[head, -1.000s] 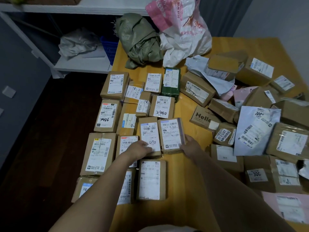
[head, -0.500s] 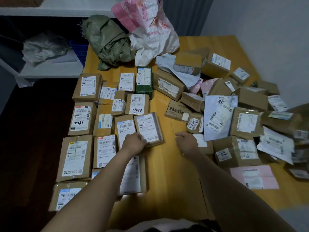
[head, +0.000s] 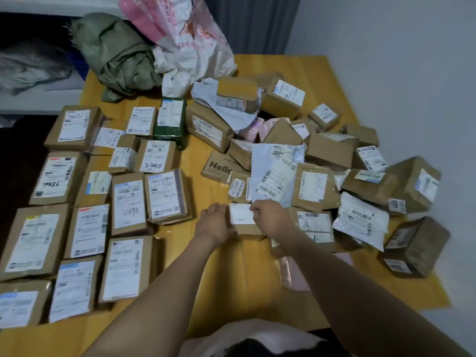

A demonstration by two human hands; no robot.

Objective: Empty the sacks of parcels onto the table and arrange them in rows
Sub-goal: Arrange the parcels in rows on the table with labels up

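I have both hands on one small brown parcel (head: 242,215) with a white label. The left hand (head: 213,224) curls round its left edge, and the right hand (head: 269,217) grips its right edge with bent fingers. The parcel lies flat on the yellow wooden table (head: 296,67), near the middle, at the near edge of the loose heap of parcels (head: 327,150).

Just behind it stands a small box (head: 238,188) with a label on its front, and a white mailer (head: 278,173) leans over that. A flat box printed "Hello" (head: 219,167) lies a little further back.

To my left, across a strip of bare wood, the rows of parcels (head: 87,228) lie label up, among them one marked 2490 (head: 128,202). A dark green parcel (head: 170,119) sits at the far end of those rows.

A pink mailer (head: 293,274) shows under my right forearm.

At the far edge of the table sit a crumpled green sack (head: 118,52) and a pink-and-white sack (head: 185,34), touching each other.
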